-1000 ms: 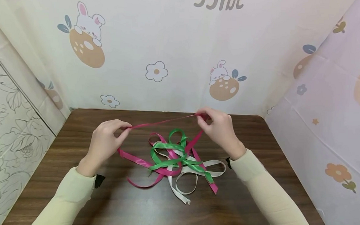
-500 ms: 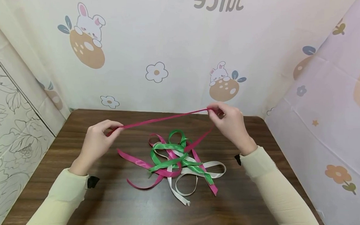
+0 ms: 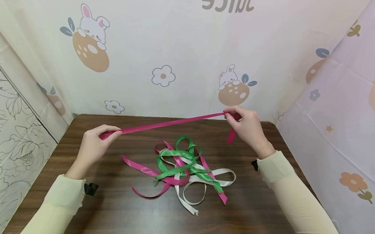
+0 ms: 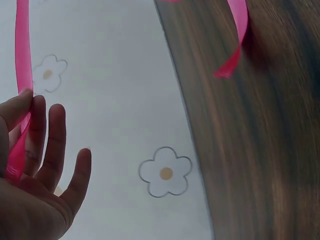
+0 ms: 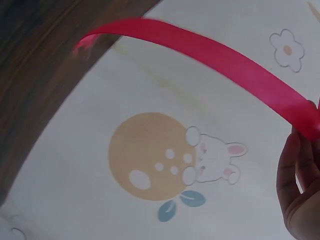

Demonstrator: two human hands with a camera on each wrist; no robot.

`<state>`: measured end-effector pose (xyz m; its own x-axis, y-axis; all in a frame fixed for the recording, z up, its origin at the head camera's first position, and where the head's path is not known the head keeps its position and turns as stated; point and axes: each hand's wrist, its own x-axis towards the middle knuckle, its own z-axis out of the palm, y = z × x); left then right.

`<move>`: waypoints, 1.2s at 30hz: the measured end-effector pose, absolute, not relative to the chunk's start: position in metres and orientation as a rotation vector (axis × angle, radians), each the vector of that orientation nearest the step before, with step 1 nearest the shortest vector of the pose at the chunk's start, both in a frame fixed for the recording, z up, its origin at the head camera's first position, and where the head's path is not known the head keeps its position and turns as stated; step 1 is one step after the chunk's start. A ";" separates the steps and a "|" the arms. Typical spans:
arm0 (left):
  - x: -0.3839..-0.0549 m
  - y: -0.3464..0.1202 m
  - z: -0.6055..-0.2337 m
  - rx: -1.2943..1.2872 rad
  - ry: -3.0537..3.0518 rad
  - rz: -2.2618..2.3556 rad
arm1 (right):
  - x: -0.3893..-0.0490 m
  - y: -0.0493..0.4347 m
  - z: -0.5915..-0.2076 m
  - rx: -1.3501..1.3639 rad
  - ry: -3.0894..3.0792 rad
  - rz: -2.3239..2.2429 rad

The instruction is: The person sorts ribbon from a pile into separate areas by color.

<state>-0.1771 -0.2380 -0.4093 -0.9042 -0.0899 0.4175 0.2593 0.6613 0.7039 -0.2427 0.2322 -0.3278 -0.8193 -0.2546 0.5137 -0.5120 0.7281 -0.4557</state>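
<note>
A pink ribbon (image 3: 171,123) is stretched above the table between both hands, its right side a little higher. My left hand (image 3: 95,142) pinches it near one end between thumb and forefinger; in the left wrist view a short tail of it lies along the palm. My right hand (image 3: 246,128) pinches the other side, and a loose tail hangs below those fingers. Under the stretched ribbon lies a loose tangle of ribbons: green ribbon (image 3: 172,171), white ribbon (image 3: 183,202) and more pink ribbon (image 3: 141,168), with loops crossing one another. Neither hand touches this pile.
The dark wooden table (image 3: 132,219) carries the pile near its middle. Behind it hangs a pale curtain (image 3: 190,54) printed with rabbits and flowers, and similar cloth stands at both sides. Black straps show at both cuffs.
My hands have moved apart, left hand leftward and right hand rightward. The held pink ribbon has come free of the pile, and its tail now hangs from the right hand.
</note>
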 end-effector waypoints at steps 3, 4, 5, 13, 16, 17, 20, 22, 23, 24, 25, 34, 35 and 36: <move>-0.181 -0.244 -0.411 -0.100 -2.493 -1.156 | -0.248 0.237 -0.330 0.561 -2.544 0.875; -0.182 -0.246 -0.411 -0.091 -2.504 -1.160 | -0.250 0.239 -0.330 0.551 -2.556 0.880; -0.184 -0.248 -0.412 -0.084 -2.513 -1.168 | -0.252 0.241 -0.331 0.539 -2.570 0.888; -0.197 -0.264 -0.419 -0.031 -2.570 -1.191 | -0.270 0.261 -0.338 0.446 -2.658 0.981; -0.202 -0.269 -0.421 0.000 -2.596 -1.219 | -0.275 0.270 -0.340 0.404 -2.700 1.032; -0.204 -0.270 -0.421 0.015 -2.604 -1.240 | -0.276 0.273 -0.341 0.383 -2.716 1.050; -0.210 -0.274 -0.423 0.049 -2.622 -1.313 | -0.280 0.282 -0.344 0.319 -2.764 1.076; -0.215 -0.276 -0.425 0.082 -2.631 -1.368 | -0.283 0.287 -0.346 0.279 -2.788 1.094; -0.217 -0.277 -0.425 0.101 -2.631 -1.393 | -0.285 0.290 -0.348 0.262 -2.798 1.101; -0.219 -0.278 -0.426 0.116 -2.634 -1.405 | -0.287 0.292 -0.350 0.244 -2.807 1.109; -0.221 -0.279 -0.427 0.133 -2.637 -1.420 | -0.289 0.295 -0.352 0.225 -2.815 1.119; -0.236 -0.285 -0.432 0.279 -2.638 -1.506 | -0.303 0.314 -0.370 0.086 -2.827 1.226; -0.237 -0.286 -0.432 0.301 -2.643 -1.508 | -0.304 0.315 -0.371 0.071 -2.823 1.247; -0.239 -0.287 -0.433 0.325 -2.646 -1.514 | -0.306 0.316 -0.373 0.052 -2.818 1.271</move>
